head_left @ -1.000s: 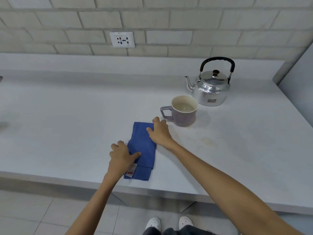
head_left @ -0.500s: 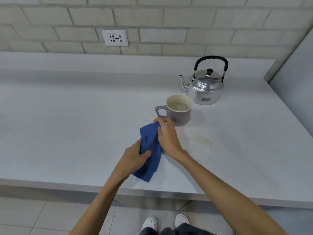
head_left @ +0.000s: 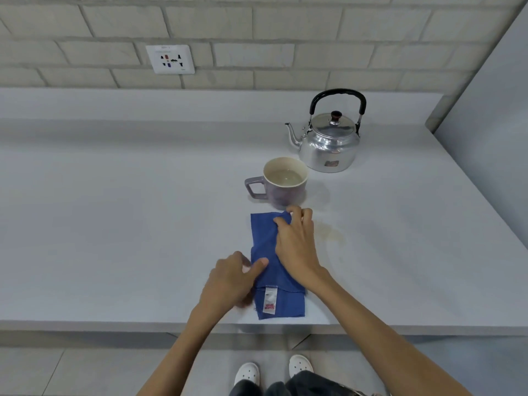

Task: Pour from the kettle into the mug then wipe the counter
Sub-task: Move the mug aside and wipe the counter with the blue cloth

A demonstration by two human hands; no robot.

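**Kettle set down, mug filled, wiping barely under way**

Kettle (head_left: 328, 144) stands upright on the counter (head_left: 114, 210) just behind the mug (head_left: 283, 182), lid on, no hand near it. The mug holds pale liquid well up its inside, so the pouring half of the task looks finished.

What is left is the wiping. A folded blue cloth (head_left: 274, 270) lies flat in front of the mug, running from just short of the mug's base toward the counter's front edge, its white tag facing up at the near end. The right hand (head_left: 297, 247) pinches the cloth's far corner, the one nearest the mug, between thumb and fingertips. The left hand (head_left: 231, 278) presses on the cloth's left edge, thumb on top of the fabric; whether its fingers curl under the edge I cannot tell.

A faint yellowish stain (head_left: 328, 232) sits on the counter to the right of the cloth, in front of the mug. It looks untouched, so the wipe proper still seems to lie ahead.
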